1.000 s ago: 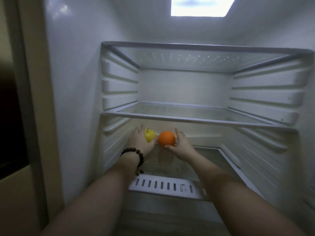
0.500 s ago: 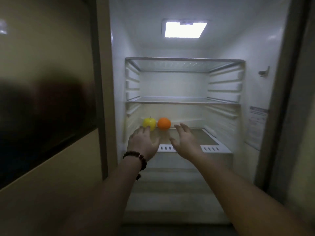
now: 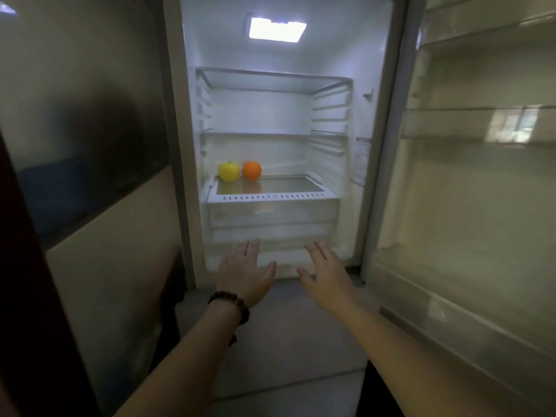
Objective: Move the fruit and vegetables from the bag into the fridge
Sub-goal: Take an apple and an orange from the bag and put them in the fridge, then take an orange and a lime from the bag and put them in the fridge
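Glass shelf (image 3: pixel 288 185), round glossy fruit (image 3: pixel 252 170)

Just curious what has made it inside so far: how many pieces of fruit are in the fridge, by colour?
Yellow, the apple: 1
Orange, the orange: 1
Total: 2, side by side on the lowest glass shelf.

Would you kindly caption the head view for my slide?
Yellow apple and orange on the fridge shelf; both hands open.
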